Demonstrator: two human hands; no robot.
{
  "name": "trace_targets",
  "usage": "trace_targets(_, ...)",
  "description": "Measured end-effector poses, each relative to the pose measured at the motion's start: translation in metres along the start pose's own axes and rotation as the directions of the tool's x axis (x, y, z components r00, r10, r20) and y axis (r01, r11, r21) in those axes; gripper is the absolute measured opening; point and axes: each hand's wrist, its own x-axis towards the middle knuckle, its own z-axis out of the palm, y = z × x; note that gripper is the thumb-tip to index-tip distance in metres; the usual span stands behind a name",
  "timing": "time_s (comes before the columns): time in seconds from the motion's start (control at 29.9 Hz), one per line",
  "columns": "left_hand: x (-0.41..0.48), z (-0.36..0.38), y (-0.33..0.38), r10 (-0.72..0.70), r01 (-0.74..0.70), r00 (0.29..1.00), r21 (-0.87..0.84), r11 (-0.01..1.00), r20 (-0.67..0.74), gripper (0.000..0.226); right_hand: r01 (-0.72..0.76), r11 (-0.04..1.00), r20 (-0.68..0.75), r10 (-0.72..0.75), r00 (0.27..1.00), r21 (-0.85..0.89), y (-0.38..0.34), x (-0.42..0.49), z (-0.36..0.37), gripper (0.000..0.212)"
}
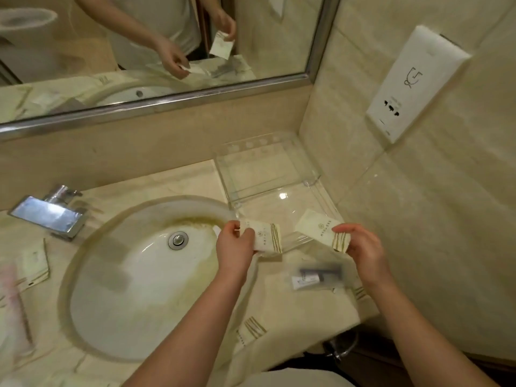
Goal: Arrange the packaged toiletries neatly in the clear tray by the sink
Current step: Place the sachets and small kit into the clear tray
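Cream paper, light, floppy: my left hand (234, 244) pinches the first flat packet (266, 237) by its end, right hand (363, 244) the second packet (317, 227).

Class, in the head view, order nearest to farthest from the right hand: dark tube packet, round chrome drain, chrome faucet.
1. Dark tube packet, beside the right hand.
2. Round chrome drain, further left.
3. Chrome faucet, far left.

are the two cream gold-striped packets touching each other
Apart. Head view shows clear plastic tray between the left hand's cream gold-striped paper packet and the right hand's matching packet.
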Motion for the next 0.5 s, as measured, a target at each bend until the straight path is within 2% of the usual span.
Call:
trace_targets(0.1,0.021,0.019,0.004,0.058,-0.049,0.998,0.244,0.969,-0.031,0.009,-0.052,0.952,-0.084,0.027,0.996,-0.303,-0.003,0.032,0.003,0.003)
trace_targets(0.23,0.035,0.029,0.002,0.148,-0.085,0.985,0.487,0.869,-0.092,0.016,-0.030,0.886,0.042,0.055,0.998,-0.463,0.004,0.078,0.016,0.032)
trace_targets(0.37,0.034,0.032,-0.005,0.232,-0.083,0.968,0.745,0.661,-0.098,0.031,0.050,0.721,0.171,0.096,0.980,-0.691,0.016,0.110,0.031,0.038)
trace_targets(0.5,0.034,0.036,-0.010,0.279,-0.122,0.960,0.868,0.481,-0.019,0.037,0.147,0.545,0.280,0.168,0.945,-0.825,0.019,0.127,0.039,0.038)
